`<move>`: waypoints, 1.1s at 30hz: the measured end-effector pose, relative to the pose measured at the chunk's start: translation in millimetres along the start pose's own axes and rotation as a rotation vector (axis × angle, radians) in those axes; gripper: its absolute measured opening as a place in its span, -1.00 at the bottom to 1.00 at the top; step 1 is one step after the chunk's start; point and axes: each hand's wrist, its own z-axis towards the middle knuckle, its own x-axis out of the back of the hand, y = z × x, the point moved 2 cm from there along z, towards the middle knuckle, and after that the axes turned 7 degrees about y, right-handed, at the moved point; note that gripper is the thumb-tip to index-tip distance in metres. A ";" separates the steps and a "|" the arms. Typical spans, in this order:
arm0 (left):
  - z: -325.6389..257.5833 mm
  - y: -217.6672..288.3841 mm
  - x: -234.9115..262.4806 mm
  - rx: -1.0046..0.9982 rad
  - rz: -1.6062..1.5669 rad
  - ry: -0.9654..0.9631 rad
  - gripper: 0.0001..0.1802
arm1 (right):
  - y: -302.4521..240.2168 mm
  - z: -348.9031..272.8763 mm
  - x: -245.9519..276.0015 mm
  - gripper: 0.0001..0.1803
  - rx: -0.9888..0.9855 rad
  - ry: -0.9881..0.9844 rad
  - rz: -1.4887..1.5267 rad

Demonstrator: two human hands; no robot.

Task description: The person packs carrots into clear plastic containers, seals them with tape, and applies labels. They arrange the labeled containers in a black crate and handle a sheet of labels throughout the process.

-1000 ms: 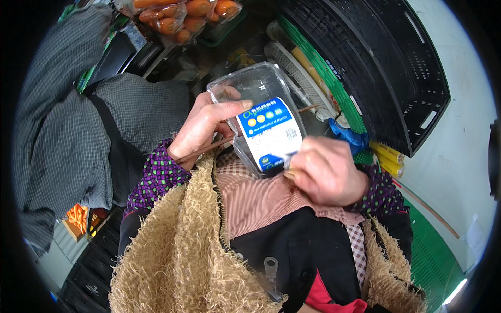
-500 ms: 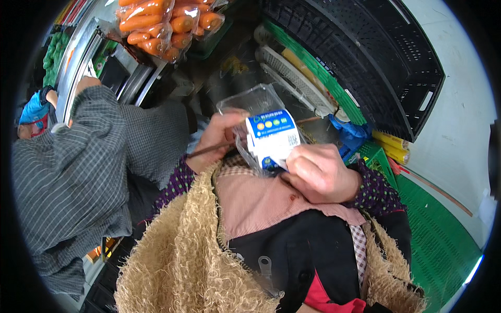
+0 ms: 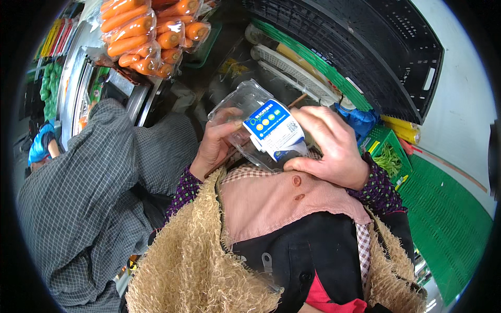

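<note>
Gripping the clear plastic box (image 3: pixel 245 112), left hand (image 3: pixel 216 143) and right hand (image 3: pixel 329 146) now sit higher, closer together.

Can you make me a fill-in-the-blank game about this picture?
1. Both hands hold a clear plastic ____ with a blue and white label.
2. The bagged vegetables at the top are ____.
3. The big crate at the upper right is ____ in colour.
4. The left hand and the right hand are both ____, without gloves.

Missing words: container; carrots; black; bare

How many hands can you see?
2: the left hand and right hand both hold the clear plastic box, one on each side. Other people's hands may be hidden.
</note>
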 end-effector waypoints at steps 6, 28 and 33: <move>14.1 -5.9 2.5 -0.014 -0.060 -0.036 -0.69 | 6.0 -9.6 -12.0 -0.68 0.146 0.108 -0.067; 153.3 -76.7 131.9 0.087 -0.138 0.122 -0.69 | 39.8 -55.7 -23.7 -0.79 -0.220 0.156 0.171; 250.8 -148.0 193.5 0.175 0.120 0.316 -0.68 | 110.7 -96.3 -91.1 -0.82 -0.478 -0.063 0.199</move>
